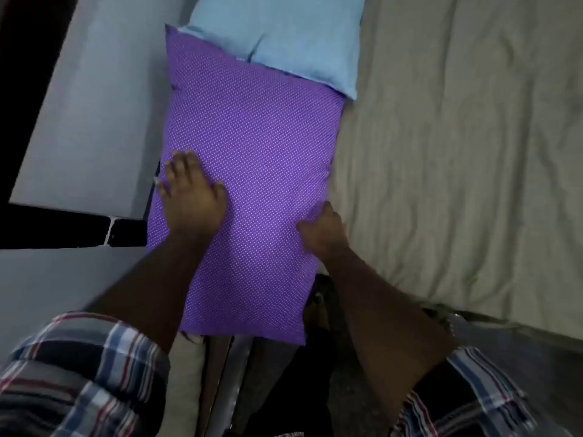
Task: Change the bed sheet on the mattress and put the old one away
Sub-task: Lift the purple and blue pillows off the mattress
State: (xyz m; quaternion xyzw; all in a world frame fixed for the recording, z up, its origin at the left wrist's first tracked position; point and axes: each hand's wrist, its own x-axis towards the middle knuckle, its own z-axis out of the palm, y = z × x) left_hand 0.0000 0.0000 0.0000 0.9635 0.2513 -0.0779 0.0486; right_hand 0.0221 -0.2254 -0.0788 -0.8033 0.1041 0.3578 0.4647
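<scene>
Purple dotted pillow [252, 171]: lying at the left edge of the wrinkled beige bed sheet [457, 152], overlapping a light blue pillow [293, 36]; left hand [192, 197] flat on top, fingers spread; right hand [325, 231] gripping its right edge.

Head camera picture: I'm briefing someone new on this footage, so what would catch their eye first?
The purple dotted pillow fills the middle, with the left hand pressing flat on it and the right hand gripping its right edge. Beyond it lies a light blue pillow, and a wrinkled beige sheet spreads to the right.
</scene>
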